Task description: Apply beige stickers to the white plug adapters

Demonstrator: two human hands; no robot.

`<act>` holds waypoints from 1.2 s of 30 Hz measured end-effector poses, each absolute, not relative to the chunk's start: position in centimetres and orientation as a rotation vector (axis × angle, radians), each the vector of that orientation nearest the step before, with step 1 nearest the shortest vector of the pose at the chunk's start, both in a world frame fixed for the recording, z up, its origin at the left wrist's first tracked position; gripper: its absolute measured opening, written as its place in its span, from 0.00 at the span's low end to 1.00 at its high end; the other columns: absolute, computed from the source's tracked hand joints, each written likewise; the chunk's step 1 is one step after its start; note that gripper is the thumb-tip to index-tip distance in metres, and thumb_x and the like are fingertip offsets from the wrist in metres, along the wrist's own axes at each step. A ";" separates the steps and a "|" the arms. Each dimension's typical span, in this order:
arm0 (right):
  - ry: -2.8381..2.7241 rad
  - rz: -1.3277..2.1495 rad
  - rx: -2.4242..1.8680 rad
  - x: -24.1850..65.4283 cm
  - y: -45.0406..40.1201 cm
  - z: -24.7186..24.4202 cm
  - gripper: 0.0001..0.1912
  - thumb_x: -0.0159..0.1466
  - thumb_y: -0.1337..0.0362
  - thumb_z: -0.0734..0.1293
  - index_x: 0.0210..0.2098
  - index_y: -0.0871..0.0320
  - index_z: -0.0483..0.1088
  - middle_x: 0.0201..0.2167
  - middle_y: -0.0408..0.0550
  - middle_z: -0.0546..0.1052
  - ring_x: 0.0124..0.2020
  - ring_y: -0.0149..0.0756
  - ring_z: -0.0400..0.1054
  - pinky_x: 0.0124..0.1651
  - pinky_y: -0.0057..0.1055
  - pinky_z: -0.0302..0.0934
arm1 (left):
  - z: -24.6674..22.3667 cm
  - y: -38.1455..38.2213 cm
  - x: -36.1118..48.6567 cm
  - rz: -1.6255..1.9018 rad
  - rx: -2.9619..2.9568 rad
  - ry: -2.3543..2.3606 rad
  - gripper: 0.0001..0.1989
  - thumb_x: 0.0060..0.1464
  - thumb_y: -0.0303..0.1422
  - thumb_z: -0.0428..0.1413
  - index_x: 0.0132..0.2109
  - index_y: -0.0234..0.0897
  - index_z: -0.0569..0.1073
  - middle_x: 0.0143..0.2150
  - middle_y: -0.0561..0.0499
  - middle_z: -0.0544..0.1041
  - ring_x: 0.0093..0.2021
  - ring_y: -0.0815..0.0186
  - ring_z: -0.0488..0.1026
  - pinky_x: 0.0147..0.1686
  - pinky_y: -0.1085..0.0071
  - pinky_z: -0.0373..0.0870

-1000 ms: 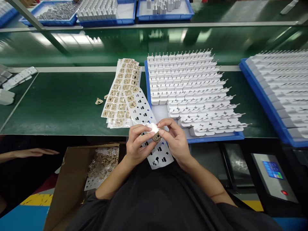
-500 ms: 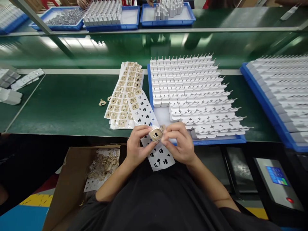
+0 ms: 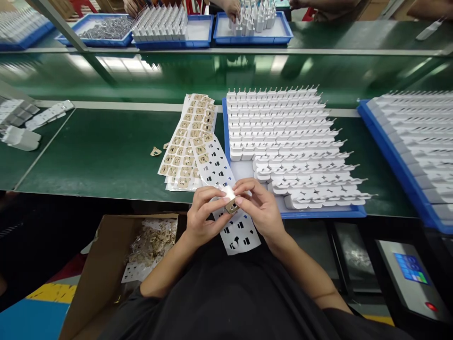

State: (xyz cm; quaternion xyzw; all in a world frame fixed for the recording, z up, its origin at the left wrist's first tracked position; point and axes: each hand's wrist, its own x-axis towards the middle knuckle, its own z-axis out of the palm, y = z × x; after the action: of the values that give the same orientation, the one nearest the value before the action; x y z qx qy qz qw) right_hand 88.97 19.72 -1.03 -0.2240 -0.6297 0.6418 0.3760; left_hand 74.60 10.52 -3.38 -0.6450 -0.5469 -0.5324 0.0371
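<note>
A white charger block (image 3: pixel 229 192) with a tan sticker on its face is held between my two hands, over a partly used sticker sheet (image 3: pixel 244 233). My left hand (image 3: pixel 207 215) pinches it from the left, fingers on its side and thumb below. My right hand (image 3: pixel 260 208) grips it from the right with thumb and fingertips. Left of the tray lies a fanned stack of tan sticker sheets (image 3: pixel 180 151). Rows of white chargers with pins up fill most of the blue tray (image 3: pixel 318 215).
A loose tan piece (image 3: pixel 155 151) lies left of the sheets. Another blue tray (image 3: pixel 392 156) stands at the right. Below the table edge are a cardboard box (image 3: pixel 88 264) of scraps and a device with a screen (image 3: pixel 410 274). Other people's hands (image 3: pixel 231 8) are across the bench.
The charger has turned in my hands, its white side now showing above the tan face. My right fingers have closed onto it. The view has shifted slightly.
</note>
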 end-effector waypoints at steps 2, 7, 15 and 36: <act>-1.583 1.672 -0.586 88.9 19.7 -1.3 0.03 0.63 0.61 0.69 0.35 0.53 0.72 0.39 0.47 0.74 0.45 0.36 0.70 0.45 0.33 0.69 | -3.5 10.5 74.5 -1.610 -1.985 -1.664 0.20 0.54 0.27 0.64 0.52 0.46 0.69 0.45 0.49 0.74 0.45 0.61 0.73 0.44 0.61 0.75; -1.532 1.743 -0.546 89.2 19.9 -2.2 0.03 0.63 0.63 0.69 0.36 0.53 0.74 0.40 0.46 0.75 0.44 0.36 0.71 0.45 0.32 0.69 | -3.7 10.5 74.4 -1.656 -1.993 -1.648 0.20 0.54 0.27 0.64 0.51 0.44 0.70 0.45 0.49 0.75 0.45 0.61 0.74 0.44 0.60 0.75; -1.830 1.363 -0.538 90.0 20.4 -1.1 0.02 0.66 0.64 0.67 0.38 0.53 0.73 0.38 0.47 0.76 0.43 0.37 0.72 0.44 0.36 0.70 | -3.7 10.5 74.6 -1.743 -2.000 -1.684 0.20 0.53 0.28 0.65 0.51 0.44 0.70 0.45 0.48 0.75 0.44 0.62 0.75 0.43 0.61 0.76; -2.374 -0.177 -0.662 92.7 24.2 -1.3 0.05 0.69 0.66 0.66 0.41 0.55 0.76 0.36 0.47 0.79 0.39 0.44 0.70 0.44 0.43 0.53 | -5.9 8.9 58.9 -1.642 -1.080 -2.373 0.18 0.55 0.36 0.61 0.52 0.36 0.71 0.47 0.45 0.72 0.46 0.64 0.72 0.41 0.70 0.78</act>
State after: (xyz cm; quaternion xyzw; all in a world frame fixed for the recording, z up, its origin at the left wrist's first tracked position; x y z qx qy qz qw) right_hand 92.73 24.23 -1.32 -0.2530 -0.9073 -0.0676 0.3289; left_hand 58.93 8.88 -5.86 -0.3503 -0.7698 -0.5327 0.0301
